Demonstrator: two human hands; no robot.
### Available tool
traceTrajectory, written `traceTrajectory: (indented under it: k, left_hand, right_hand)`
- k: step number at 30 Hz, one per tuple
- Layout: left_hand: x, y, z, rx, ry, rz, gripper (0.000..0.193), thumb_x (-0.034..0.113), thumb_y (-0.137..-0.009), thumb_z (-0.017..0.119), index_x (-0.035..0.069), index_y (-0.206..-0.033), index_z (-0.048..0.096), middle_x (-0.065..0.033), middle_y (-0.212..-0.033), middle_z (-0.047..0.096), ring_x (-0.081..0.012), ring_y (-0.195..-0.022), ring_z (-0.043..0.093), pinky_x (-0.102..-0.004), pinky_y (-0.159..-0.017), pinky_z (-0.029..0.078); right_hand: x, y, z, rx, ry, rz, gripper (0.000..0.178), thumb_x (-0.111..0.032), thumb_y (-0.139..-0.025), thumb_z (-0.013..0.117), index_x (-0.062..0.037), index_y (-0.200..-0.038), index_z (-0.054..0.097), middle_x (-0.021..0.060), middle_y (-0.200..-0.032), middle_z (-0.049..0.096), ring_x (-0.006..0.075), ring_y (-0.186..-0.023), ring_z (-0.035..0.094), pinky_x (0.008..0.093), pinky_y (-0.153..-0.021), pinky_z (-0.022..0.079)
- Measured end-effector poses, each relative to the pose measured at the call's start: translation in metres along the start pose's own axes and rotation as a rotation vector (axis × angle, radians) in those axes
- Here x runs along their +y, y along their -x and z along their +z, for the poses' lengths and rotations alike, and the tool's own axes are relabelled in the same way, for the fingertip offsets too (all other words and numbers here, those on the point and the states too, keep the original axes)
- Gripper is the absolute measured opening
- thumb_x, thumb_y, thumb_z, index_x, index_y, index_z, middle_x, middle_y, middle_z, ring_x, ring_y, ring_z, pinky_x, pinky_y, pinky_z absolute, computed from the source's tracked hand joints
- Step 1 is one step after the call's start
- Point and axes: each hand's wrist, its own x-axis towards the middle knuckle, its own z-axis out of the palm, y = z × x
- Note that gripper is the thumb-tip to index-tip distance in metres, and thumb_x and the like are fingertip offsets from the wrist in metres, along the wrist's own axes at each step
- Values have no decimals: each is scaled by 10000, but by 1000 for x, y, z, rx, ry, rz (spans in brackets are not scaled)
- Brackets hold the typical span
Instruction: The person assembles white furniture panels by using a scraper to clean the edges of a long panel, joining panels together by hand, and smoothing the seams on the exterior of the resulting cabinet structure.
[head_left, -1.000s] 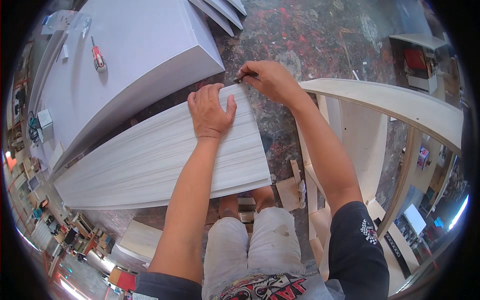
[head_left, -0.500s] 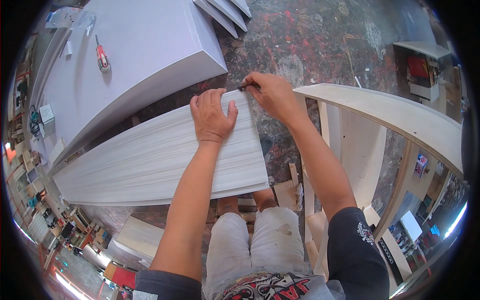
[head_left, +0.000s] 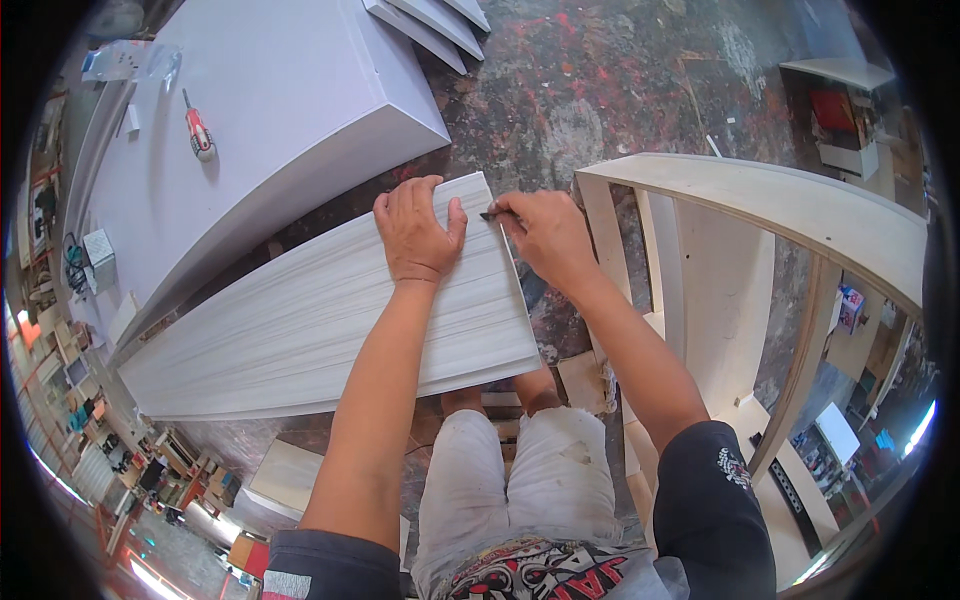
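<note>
A long panel with a pale, streaky wood-grain face [head_left: 330, 310] lies across in front of my legs. My left hand [head_left: 415, 228] rests on it near the right end, palm down, thumb spread and fingertips at the far edge. At the panel's right end, my right hand [head_left: 547, 235] is closed in a pinch on a small dark blade-like tool [head_left: 488, 215]. The tool's tip meets the panel face just inside the end edge, below the far corner. Most of the tool is hidden by my fingers, so its exact kind does not show.
Beyond the panel stands a large white cabinet body [head_left: 270, 110] carrying a red-and-white screwdriver [head_left: 198, 128] and a clear plastic bag [head_left: 130, 62]. White boards [head_left: 425, 30] lean behind it. On the right stands an open plywood frame [head_left: 760, 200]. The floor [head_left: 590, 90] is paint-stained.
My right hand has moved from the panel's far corner toward me along its right end, with the tool still pinched. My left hand keeps its place on the panel.
</note>
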Motion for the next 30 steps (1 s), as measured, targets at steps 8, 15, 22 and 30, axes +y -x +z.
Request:
traceTrajectory:
  k: [8, 15, 22, 30]
  left_hand:
    - [0, 1, 3, 15, -13, 13, 361, 336, -915, 598, 94, -1182, 621, -95, -1125, 642, -276, -1123, 571, -460, -1047, 342]
    - [-5, 2, 7, -25, -22, 23, 374, 352, -917, 597, 96, -1188, 628, -104, -1142, 638, -273, -1134, 568, -452, -1058, 335]
    - [-6, 3, 10, -12, -44, 32, 413, 395, -934, 571, 86, -1203, 628, -109, -1157, 646, -283, -1150, 573, -453, -1074, 321]
    - [-11, 4, 15, 21, -67, 57, 435, 423, -938, 574, 91, -1215, 624, -96, -1172, 646, -268, -1168, 567, -449, -1084, 319]
  right_hand:
    - [-6, 68, 5, 26, 41, 50, 118, -139, -875, 710, -122, -992, 701, 78, -836, 695, 284, -837, 661, 435, -834, 473]
    - [-14, 124, 12, 99, 12, 115, 147, -145, -871, 736, -112, -1012, 709, 54, -876, 711, 266, -855, 666, 416, -847, 478]
    - [-26, 179, 23, 184, 62, 206, 141, -168, -876, 733, -120, -1008, 723, 26, -933, 731, 240, -897, 671, 405, -880, 471]
    - [-39, 215, 36, 273, 72, 318, 164, -159, -873, 730, -127, -1034, 716, 26, -955, 736, 249, -903, 671, 408, -867, 472]
